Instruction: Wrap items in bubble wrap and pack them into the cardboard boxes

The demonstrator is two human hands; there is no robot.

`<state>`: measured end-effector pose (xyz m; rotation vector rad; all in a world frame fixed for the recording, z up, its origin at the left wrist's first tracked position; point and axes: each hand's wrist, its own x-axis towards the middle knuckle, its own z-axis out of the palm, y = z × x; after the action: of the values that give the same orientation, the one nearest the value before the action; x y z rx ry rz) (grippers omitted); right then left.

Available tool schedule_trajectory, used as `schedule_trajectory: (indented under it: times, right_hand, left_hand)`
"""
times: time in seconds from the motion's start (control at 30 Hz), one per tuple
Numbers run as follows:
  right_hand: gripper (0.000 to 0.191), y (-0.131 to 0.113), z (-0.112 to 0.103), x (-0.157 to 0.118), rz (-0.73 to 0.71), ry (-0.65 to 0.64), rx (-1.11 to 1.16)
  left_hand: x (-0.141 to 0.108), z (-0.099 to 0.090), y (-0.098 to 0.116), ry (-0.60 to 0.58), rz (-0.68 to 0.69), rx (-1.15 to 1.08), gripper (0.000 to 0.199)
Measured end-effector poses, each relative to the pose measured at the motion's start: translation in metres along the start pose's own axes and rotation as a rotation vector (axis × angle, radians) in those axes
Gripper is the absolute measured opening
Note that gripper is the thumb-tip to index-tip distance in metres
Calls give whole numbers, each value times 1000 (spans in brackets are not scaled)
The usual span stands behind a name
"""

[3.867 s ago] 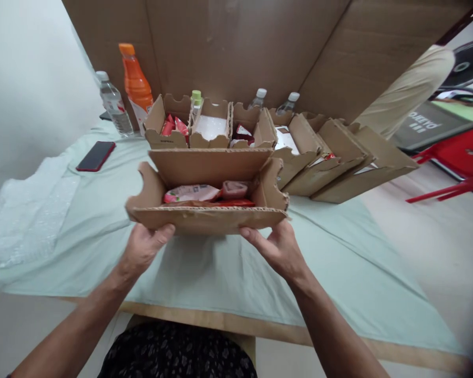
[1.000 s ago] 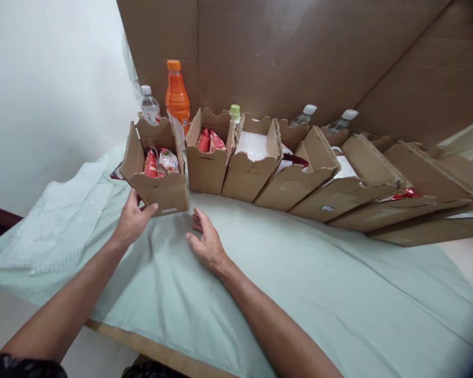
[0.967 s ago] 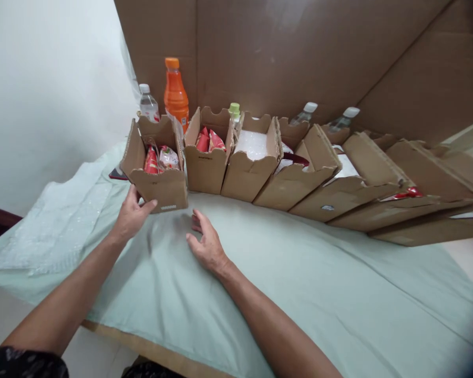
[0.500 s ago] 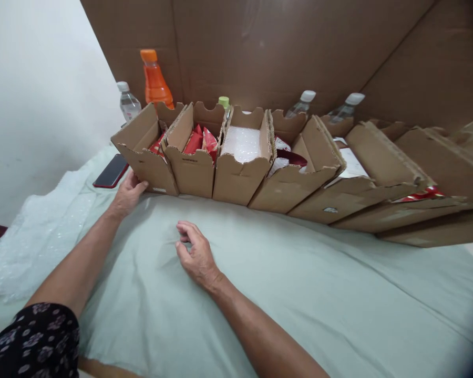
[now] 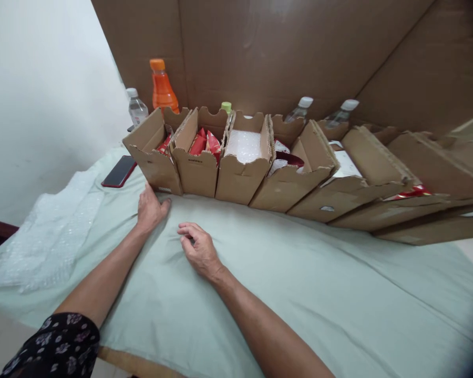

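My left hand (image 5: 151,209) rests on the green cloth (image 5: 299,273) at the front foot of the leftmost cardboard box (image 5: 157,170). Its thumb is apart from the fingers and nothing is in it. To the right, my right hand (image 5: 199,248) lies on the cloth with fingers loosely curved, thumb and fingertips apart, holding nothing. Several open cardboard boxes stand side by side in a row beyond both hands. Red packets (image 5: 199,142) show in the second box, and bubble wrap (image 5: 244,145) fills the third.
An orange bottle (image 5: 163,89), a clear bottle (image 5: 137,107) and more bottles stand behind the boxes, before a large cardboard panel (image 5: 279,52). At the left lie a dark phone (image 5: 119,171) and a bubble wrap sheet (image 5: 55,231).
My left hand has moved right and slightly nearer, from the leftmost box's left corner to the cloth at its front. My right hand has barely moved. The view has shifted slightly.
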<state>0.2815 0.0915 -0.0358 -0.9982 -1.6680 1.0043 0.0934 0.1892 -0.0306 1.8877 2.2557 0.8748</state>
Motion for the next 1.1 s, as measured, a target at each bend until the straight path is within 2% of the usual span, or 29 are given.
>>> schedule_trajectory:
  times: [0.07, 0.2, 0.3, 0.4, 0.47, 0.53, 0.63, 0.73, 0.83, 0.9, 0.97, 1.03, 1.1]
  right_hand:
    - [23, -1, 1, 1, 8, -10, -6]
    - [22, -5, 4, 1, 27, 26, -17]
    - [25, -8, 2, -5, 52, 65, -31]
    - [26, -12, -12, -28, 41, 13, -42]
    - [24, -19, -30, -56, 5, -28, -40]
    - [20, -28, -55, -90, -3, -48, -25]
    - [16, -43, -100, -146, 80, -45, 38]
    - [15, -55, -145, -196, 320, -22, 149]
    - [23, -64, -189, -233, 613, 7, 251]
    - [26, -74, -222, -248, 676, -30, 184]
    - [25, -87, -259, -253, 626, -44, -19]
    - [25, -105, -299, -248, 534, 56, -266]
    - [24, -124, -341, -232, 448, 221, -477]
  left_hand:
    - [-19, 0, 7, -23, 55, 73, 82]
    - [-62, -6, 14, -75, 257, 166, 62]
    - [-91, -11, 15, -127, 388, 213, 58]
    - [-116, -13, 18, -143, 462, 238, 56]
    - [-133, -12, 23, -156, 509, 265, 57]
    - [-150, -11, 33, -175, 553, 286, 58]
    - [-174, -7, 55, -245, 646, 284, 58]
    - [-193, 2, 86, -326, 758, 256, 58]
    - [-205, 15, 132, -366, 854, 191, 57]
    - [-211, 26, 171, -388, 917, 123, 56]
    - [-216, 37, 212, -429, 982, 57, 58]
    - [-225, 46, 249, -510, 1064, 3, 60]
    - [-235, 54, 277, -584, 1104, -26, 63]
